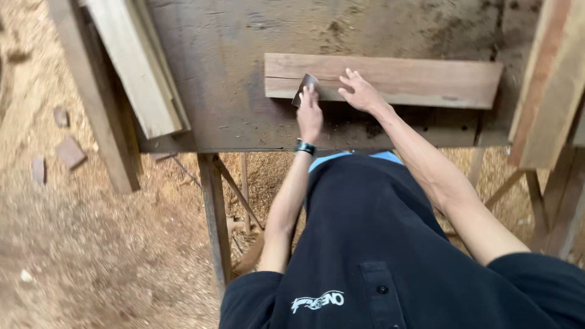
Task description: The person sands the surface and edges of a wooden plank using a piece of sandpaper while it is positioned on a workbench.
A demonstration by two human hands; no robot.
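Two hands work at one reddish board (390,79) that lies flat across a dark, worn bench (225,73). The left hand (309,113) is closed around a thin metal scraper (306,85), a small grey blade held tilted, its edge resting on the board's near left corner. A dark watch (304,147) sits on that wrist. The right hand (361,92) lies open, fingers spread, pressed flat on the board just right of the scraper, gripping nothing.

The board itself lies lengthwise, its left end near the bench's middle and its right end close to the bench's right side, short of a slanted plank (551,85) that leans there. Left of the board, well apart from it, several pale planks (137,67) lie stacked at an angle over the bench's left edge. Below the board, under the bench's near edge, wooden legs (214,213) and braces go down to a floor thick with sawdust (109,256). Far left of the board, a few small wood offcuts (69,151) lie on that sawdust. The person wears a dark shirt (378,256), seen from above, directly near side of the board.
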